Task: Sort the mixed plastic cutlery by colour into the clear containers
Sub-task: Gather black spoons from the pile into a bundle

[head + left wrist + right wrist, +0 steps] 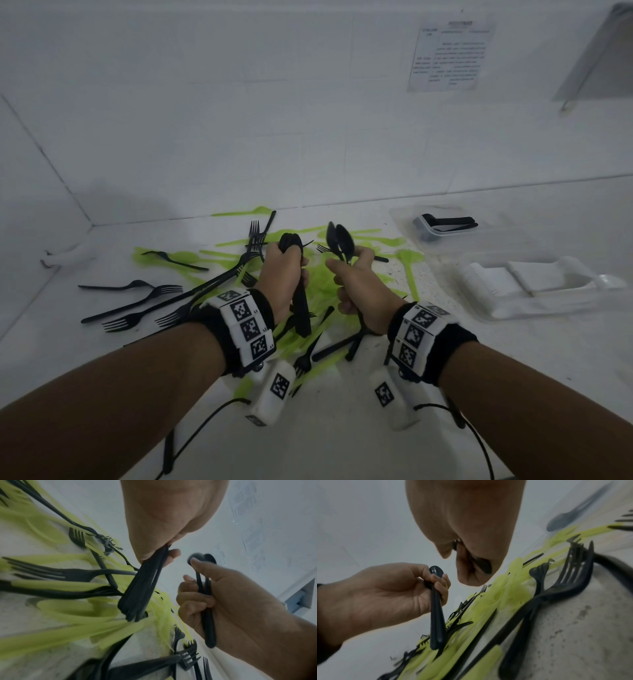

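Currently left hand (282, 274) gripping stacked bundle of black spoons (301, 308), right hand (356, 284) clutching few more black spoons (339, 240), both raised over mixed black and green cutlery (191, 260) lying on surface (342, 428). Clear container (411, 219) far right holding black pieces.

Both forearms reach forward side by side, wrists banded. The left hand (281, 274) and right hand (359, 287) are raised fists, fingers curled tight, close together.
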The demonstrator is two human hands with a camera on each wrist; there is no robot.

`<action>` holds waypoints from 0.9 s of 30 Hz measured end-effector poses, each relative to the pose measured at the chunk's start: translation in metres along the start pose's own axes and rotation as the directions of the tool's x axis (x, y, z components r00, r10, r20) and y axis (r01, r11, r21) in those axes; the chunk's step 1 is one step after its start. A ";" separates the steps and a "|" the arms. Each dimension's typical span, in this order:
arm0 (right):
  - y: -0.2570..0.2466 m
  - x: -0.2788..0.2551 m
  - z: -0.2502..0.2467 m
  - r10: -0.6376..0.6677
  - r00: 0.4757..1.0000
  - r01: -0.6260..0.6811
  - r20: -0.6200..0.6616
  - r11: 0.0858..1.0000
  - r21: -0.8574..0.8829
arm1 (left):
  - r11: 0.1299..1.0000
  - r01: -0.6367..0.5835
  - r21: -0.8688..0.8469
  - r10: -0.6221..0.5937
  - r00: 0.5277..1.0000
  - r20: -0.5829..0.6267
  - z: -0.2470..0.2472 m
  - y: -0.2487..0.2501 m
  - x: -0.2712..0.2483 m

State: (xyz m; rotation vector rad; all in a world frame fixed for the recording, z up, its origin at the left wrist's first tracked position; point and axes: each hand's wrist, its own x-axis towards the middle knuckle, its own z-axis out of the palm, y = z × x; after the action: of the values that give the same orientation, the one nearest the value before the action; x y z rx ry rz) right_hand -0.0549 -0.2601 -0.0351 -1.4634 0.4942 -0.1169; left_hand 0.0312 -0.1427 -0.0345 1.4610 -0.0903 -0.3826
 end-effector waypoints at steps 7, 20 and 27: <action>-0.004 -0.010 0.018 -0.071 0.976 0.106 0.207 0.981 -0.161 | 0.988 0.063 -0.140 -0.054 0.996 0.073 0.008 0.003 -0.003; -0.003 0.000 -0.003 -0.177 0.982 0.174 -0.063 0.984 -0.044 | 0.999 -0.027 -0.031 0.026 0.999 -0.040 -0.007 0.005 0.002; 0.007 0.001 0.018 -0.256 0.956 0.287 0.146 0.920 -0.266 | 0.994 0.029 -0.108 -0.023 0.998 0.057 -0.003 0.012 -0.004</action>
State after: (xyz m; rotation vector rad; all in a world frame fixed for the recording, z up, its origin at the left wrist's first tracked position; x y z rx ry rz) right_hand -0.0483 -0.2436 -0.0415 -1.8081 0.2201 -0.1919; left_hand 0.0302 -0.1382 -0.0226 1.3450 -0.0942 -0.4432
